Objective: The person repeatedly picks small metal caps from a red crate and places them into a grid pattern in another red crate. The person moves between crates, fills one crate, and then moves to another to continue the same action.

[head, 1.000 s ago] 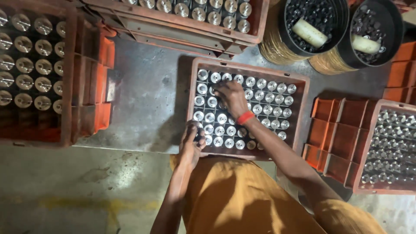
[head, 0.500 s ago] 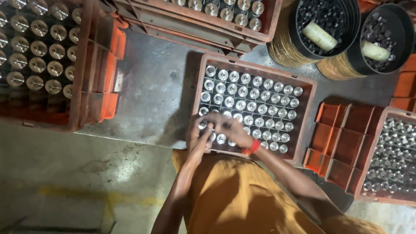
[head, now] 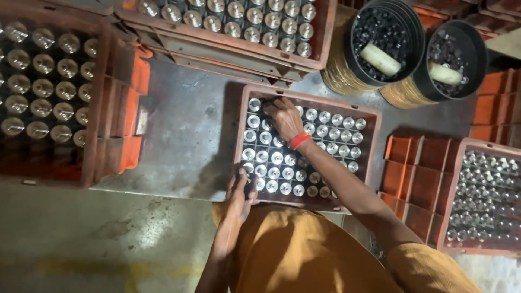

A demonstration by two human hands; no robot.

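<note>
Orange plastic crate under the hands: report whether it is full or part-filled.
Nearly full: shiny metal cylinders stand upright in rows across the orange crate.

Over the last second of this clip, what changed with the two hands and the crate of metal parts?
The right hand, with a red wristband, pulled back to the near edge, then reached out to the orange plastic crate's far left rows. The left hand stayed at the near left corner. Crate and shiny cylindrical metal parts unmoved.

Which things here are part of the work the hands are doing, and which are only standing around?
In the work:
- left hand, at the near edge of the middle crate
- right hand, reaching to its far rows
- middle crate
- shiny metal cylinders in it

Standing around:
- full crates left, top, right
- two black buckets
</note>
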